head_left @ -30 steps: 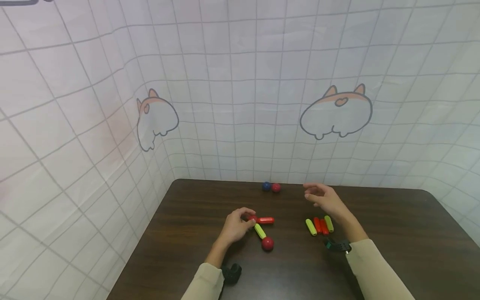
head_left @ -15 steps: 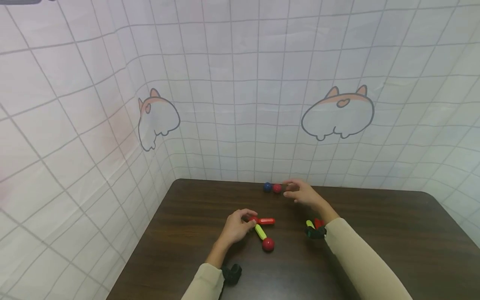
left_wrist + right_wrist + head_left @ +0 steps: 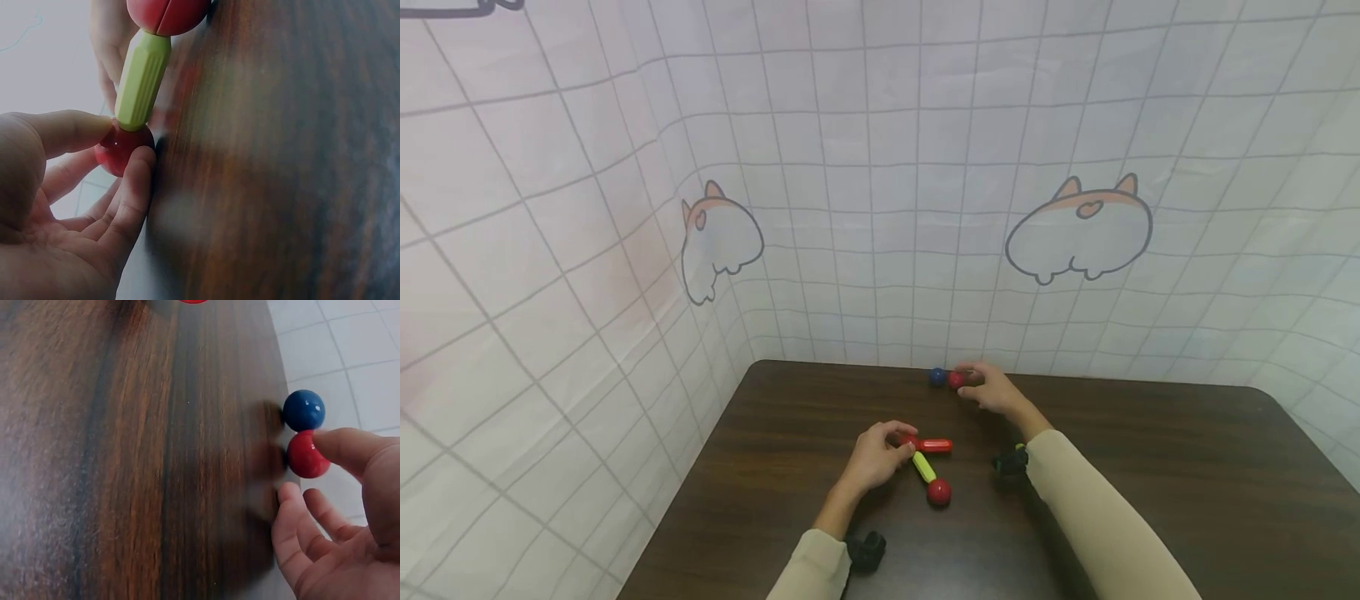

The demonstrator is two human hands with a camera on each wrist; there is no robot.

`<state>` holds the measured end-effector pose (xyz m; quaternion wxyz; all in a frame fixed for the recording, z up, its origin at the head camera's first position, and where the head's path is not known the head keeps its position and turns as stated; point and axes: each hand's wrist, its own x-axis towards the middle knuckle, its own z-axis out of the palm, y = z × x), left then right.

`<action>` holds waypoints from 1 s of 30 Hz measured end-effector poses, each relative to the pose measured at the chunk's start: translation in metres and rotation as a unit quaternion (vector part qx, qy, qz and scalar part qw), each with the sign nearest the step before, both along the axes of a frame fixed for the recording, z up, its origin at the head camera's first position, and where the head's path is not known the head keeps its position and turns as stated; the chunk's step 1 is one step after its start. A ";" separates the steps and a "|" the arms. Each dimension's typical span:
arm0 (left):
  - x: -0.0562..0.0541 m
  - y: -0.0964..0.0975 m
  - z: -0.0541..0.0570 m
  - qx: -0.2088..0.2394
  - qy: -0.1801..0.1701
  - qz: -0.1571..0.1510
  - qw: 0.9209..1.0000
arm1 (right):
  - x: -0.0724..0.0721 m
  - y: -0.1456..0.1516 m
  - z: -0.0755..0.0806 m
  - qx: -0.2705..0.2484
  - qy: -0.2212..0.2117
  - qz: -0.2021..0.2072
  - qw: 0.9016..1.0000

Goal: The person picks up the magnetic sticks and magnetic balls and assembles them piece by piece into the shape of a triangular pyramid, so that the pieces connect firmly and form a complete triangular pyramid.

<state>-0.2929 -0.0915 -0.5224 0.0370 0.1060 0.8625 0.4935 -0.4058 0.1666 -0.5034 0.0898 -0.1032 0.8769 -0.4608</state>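
Note:
My left hand (image 3: pixel 876 458) pinches a red ball (image 3: pixel 119 153) between thumb and fingertips, low at the tabletop. From that ball extend a red rod (image 3: pixel 936 446) and a yellow-green ribbed rod (image 3: pixel 143 81). A second red ball (image 3: pixel 938 492) sits at the yellow-green rod's other end. Toward the table's back edge, my right hand (image 3: pixel 996 393) reaches to another red ball (image 3: pixel 305 456). Its thumb overlaps that ball in the right wrist view, while the other fingers stay spread a little apart from it. Beside this ball lies a blue ball (image 3: pixel 304 410).
The dark wooden table (image 3: pixel 1150 450) ends at a white grid-patterned curtain (image 3: pixel 880 208). A yellow-green piece (image 3: pixel 1019 447) peeks out behind the black device (image 3: pixel 1011 462) on my right wrist. Another black device (image 3: pixel 867 552) is on my left wrist.
My right hand has moved left and across to the red ball at the back, its forearm now covering most of the loose rods. My left hand keeps its pinch in place.

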 end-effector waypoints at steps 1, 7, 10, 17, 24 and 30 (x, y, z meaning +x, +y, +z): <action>0.000 0.001 0.000 0.001 0.000 -0.001 1.000 | 0.000 0.000 0.000 0.004 0.000 -0.002 1.000; 0.000 0.002 0.001 0.009 0.004 -0.002 1.000 | 0.001 0.000 0.004 0.030 0.013 -0.011 0.999; 0.000 0.003 0.001 0.009 0.006 -0.003 1.000 | 0.003 0.001 0.004 0.038 0.015 -0.005 0.999; 0.000 0.003 0.002 0.005 0.009 -0.001 1.000 | 0.009 0.010 0.009 0.042 -0.011 0.038 0.998; 0.001 0.002 0.001 -0.001 0.005 0.003 1.000 | 0.021 0.020 0.013 0.055 -0.020 0.082 0.995; 0.001 0.001 0.001 0.001 0.007 0.001 1.000 | 0.029 0.025 0.013 0.058 -0.027 0.089 0.994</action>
